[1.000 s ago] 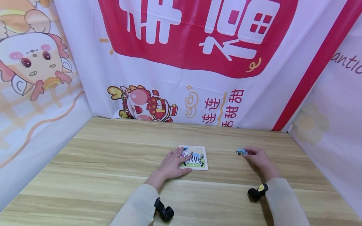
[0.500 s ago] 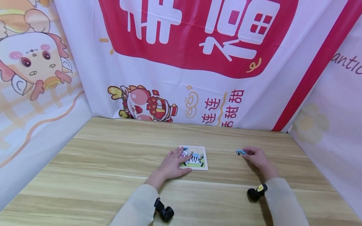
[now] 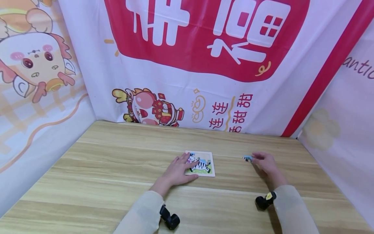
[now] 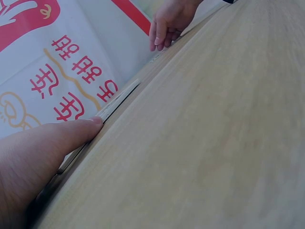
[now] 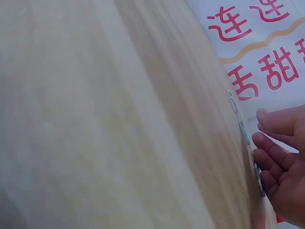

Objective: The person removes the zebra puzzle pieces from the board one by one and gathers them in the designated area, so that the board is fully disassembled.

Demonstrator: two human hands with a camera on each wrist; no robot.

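Observation:
In the head view, a square picture puzzle (image 3: 204, 166) with a pale frame and a zebra lies on the table. My left hand (image 3: 177, 170) rests spread over its left side and hides that part. The left thumb (image 4: 78, 132) lies along the near edge of the frame. To the right, a small blue, black and white puzzle piece (image 3: 247, 158) lies flat on the wood. Loosely bent fingers of my right hand (image 3: 265, 162) touch its right end and partly hide it. In the right wrist view, the thumb (image 5: 279, 121) stands apart from the other fingers.
The wood-grain table (image 3: 117, 182) reaches back to a printed white and red cloth (image 3: 187, 81). More printed cloth hangs at the left and right sides. Each wrist carries a small black camera (image 3: 170, 219).
The small puzzle piece has turned and shifted slightly under my right fingertips. My left hand has stayed in place on the zebra puzzle.

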